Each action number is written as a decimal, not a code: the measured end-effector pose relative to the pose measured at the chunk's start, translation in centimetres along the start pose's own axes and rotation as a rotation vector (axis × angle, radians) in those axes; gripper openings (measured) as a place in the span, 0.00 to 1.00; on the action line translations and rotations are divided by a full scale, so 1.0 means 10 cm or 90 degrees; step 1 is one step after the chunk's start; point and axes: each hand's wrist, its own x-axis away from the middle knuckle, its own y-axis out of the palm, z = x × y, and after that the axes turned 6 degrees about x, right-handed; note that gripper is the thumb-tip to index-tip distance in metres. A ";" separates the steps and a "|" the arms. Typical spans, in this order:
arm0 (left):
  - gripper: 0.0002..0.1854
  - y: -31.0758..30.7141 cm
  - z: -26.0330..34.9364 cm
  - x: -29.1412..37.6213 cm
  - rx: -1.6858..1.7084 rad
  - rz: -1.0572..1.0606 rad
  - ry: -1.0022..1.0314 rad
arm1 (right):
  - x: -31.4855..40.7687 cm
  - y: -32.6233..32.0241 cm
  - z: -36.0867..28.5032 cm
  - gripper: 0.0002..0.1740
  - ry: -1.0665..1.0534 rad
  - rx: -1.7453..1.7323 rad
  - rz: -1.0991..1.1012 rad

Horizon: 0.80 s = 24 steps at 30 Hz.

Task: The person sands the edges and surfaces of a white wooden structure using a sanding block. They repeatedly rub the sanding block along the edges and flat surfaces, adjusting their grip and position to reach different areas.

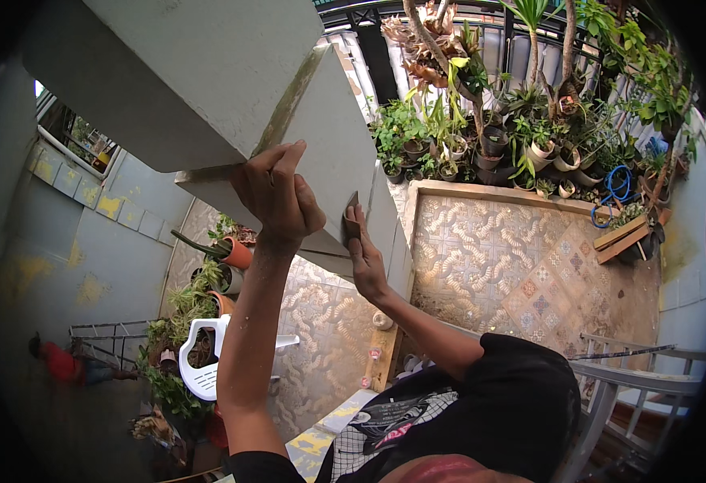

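Before me a grey-painted masonry pillar [322, 127] rises, with a projecting ledge [208, 175] and a dirty, brownish groove [289, 99] where the ledge meets the upper block. My left hand [277, 193] is bent over the ledge corner, its fingers curled at the groove; part of its grip is hidden behind the hand. Lower and to the right, my right hand [368, 262] holds a folded brown sheet, apparently sandpaper [351, 223], under its fingers. That sheet lies against the pillar's side face, near its edge.
A metal ladder [606, 386] stands behind me at right. Below are a white plastic chair [199, 356], a tiled floor [467, 241] and potted plants [540, 151] along the fence. At far left, a person in red [63, 362] is by another ladder [111, 344].
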 end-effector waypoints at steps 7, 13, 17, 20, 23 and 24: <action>0.18 -0.05 -0.01 0.14 -0.001 0.016 -0.021 | -0.43 0.25 -0.62 0.29 -0.147 0.005 -0.018; 0.17 0.08 0.07 0.02 0.012 0.022 -0.014 | -0.72 -0.09 0.08 0.29 -0.007 0.030 0.060; 0.17 -0.06 0.02 0.16 -0.009 0.012 -0.032 | -0.75 0.26 -0.62 0.30 -0.187 0.027 0.013; 0.18 0.02 0.02 0.02 0.005 0.033 -0.012 | -0.16 -0.02 0.13 0.30 -0.111 0.041 -0.040; 0.18 0.07 0.11 0.04 0.011 0.020 -0.019 | -0.92 -0.18 0.28 0.29 0.048 -0.033 0.052; 0.18 0.05 0.08 0.04 0.001 0.020 -0.014 | -1.19 -0.09 0.02 0.29 -0.029 -0.015 0.067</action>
